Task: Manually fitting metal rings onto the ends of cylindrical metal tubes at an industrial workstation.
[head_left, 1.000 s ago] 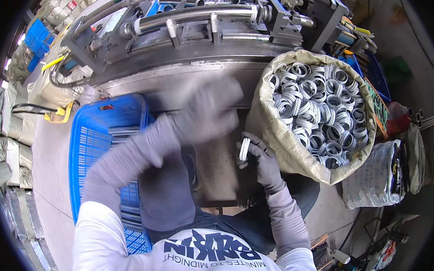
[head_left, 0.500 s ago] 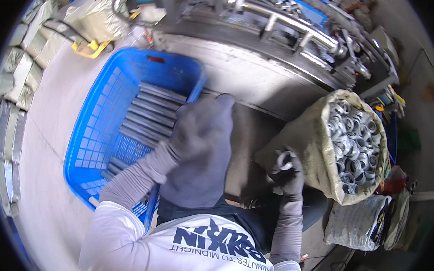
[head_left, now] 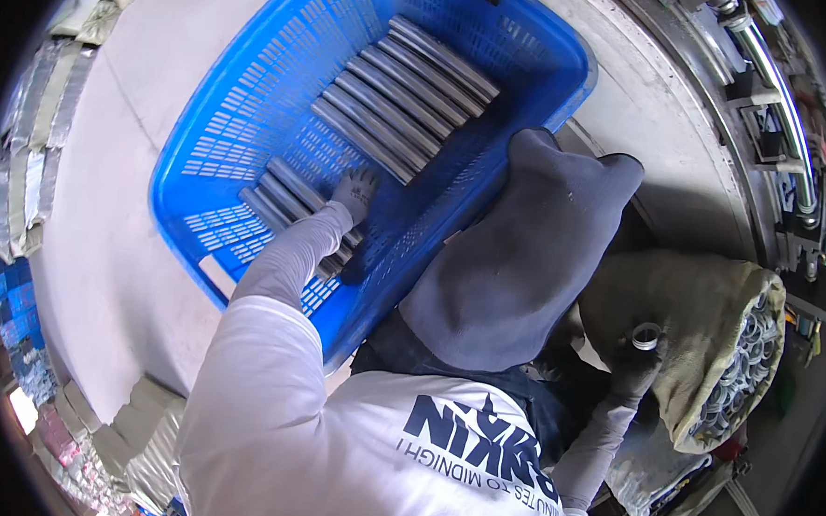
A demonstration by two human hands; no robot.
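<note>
My gloved left hand (head_left: 356, 191) reaches down into a blue plastic basket (head_left: 187, 143). Its fingers look extended, beside a short row of metal tubes (head_left: 290, 191) in the near part of the basket; I see nothing held in it. A larger row of grey metal tubes (head_left: 407, 99) lies side by side farther up the basket. On the right, my gloved right hand (head_left: 633, 370) is closed around a silver metal ring (head_left: 645, 336), whose round opening shows above the fingers. That hand is next to a woven sack (head_left: 664, 280) holding many metal rings (head_left: 743, 369).
A dark grey cloth (head_left: 525, 264) covers my leg between basket and sack. Along the right side runs a machine with a shiny metal bar (head_left: 784, 100). Wrapped bundles (head_left: 28, 158) are stacked at the left edge, and a plastic-wrapped package (head_left: 654, 472) lies below the sack.
The view has swung left toward the basket. My left hand has moved from over the grey cloth down into the basket among the tubes. The right hand still holds a ring beside the sack.
</note>
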